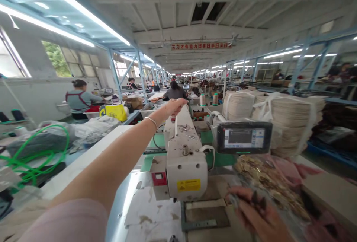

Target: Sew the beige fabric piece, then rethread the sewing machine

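My left hand (174,107) reaches far forward, its palm resting on the back top of a white sewing machine (184,152); a thin bracelet circles the wrist. My right hand (255,212) is low at the front right, fingers curled around a small dark piece, blurred, beside a clear plastic bag of several small gold-coloured metal parts (269,180). The machine's head with a yellow warning sticker faces me. A control screen (244,137) is mounted to the machine's right.
Tied stacks of round beige pieces (290,123) stand at the back right. Thread cones (209,99) sit behind the machine. Green tubing (36,156) and plastic bags lie on the left table. Other people sit at machines farther down the hall.
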Motion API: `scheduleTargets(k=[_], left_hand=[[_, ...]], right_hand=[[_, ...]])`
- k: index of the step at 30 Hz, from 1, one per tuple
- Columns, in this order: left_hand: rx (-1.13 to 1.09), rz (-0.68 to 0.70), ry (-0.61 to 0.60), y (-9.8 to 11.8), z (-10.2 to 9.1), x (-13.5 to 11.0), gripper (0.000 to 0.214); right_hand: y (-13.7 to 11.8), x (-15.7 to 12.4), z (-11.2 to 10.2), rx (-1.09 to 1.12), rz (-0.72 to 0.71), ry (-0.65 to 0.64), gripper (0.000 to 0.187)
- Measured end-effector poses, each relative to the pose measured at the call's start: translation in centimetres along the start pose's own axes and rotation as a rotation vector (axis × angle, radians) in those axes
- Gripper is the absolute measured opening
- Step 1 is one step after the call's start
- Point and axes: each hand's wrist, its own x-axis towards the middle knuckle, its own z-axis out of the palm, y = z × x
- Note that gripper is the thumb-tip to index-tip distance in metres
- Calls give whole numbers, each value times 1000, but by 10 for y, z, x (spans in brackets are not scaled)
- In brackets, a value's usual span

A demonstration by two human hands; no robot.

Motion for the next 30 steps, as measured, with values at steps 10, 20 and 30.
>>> scheduleTargets(k=[10,20,30], left_hand=[[-298,147,84,28,6,-25,49],[-211,181,89,22,1,-37,51],[-365,165,146,16,5,-39,48]], right_hand=[[-146,190,84,-669,-619,-230,32],[-128,213,110,-905,-696,-221,31],[-134,201,106,-1232,-953,-390,45]])
